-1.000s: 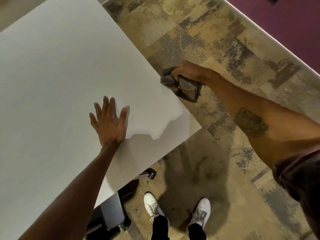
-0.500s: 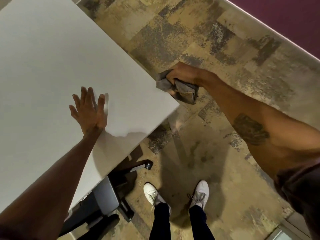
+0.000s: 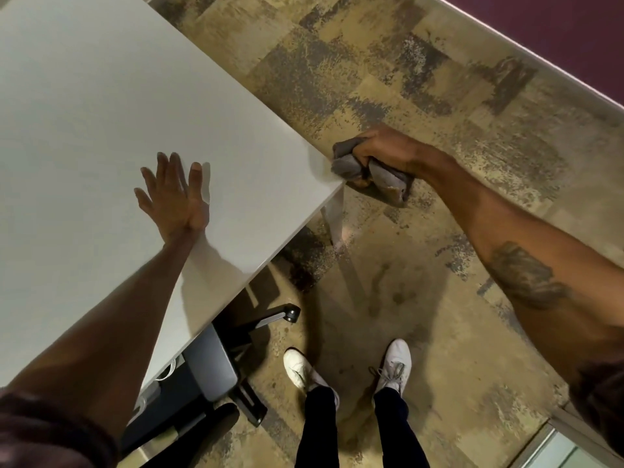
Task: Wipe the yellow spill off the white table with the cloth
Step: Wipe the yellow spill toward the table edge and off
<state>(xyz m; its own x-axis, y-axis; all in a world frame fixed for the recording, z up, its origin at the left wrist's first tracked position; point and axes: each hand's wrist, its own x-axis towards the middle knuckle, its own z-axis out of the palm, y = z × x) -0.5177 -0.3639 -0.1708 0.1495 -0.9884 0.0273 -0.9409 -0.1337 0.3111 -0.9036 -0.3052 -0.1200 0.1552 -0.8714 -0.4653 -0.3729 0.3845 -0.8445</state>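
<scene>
- Presently the white table (image 3: 101,113) filled the upper left of the frame, its corner pointing toward the centre right; its visible top looked plain white, with only shadows near the lower edge.
- At centre left the left hand (image 3: 175,201) lay flat on the tabletop, palm down, fingers straight and slightly spread, gripping nothing; its forearm ran down to the lower left corner, ending in a dark sleeve (image 3: 50,430).
- At centre right the right hand (image 3: 388,153) was closed in a fist around the cloth (image 3: 374,173); the cloth was grey, bunched, with yellowish-brown staining on its lower folds; it sat at the table's corner edge, its left end touching or just over the edge, the rest hanging out above the floor.
- Across the right of the frame ran the right forearm, with a dark tattoo (image 3: 526,275) on it.
- Below the table's lower edge showed a grey chair (image 3: 209,369) with a caster arm; whether it touched the table could not be told.
- At bottom centre stood 2 white shoes (image 3: 395,366) under dark trousers, on a mottled tan and grey carpet (image 3: 371,62).
- Along the upper right ran a maroon wall (image 3: 557,28).
</scene>
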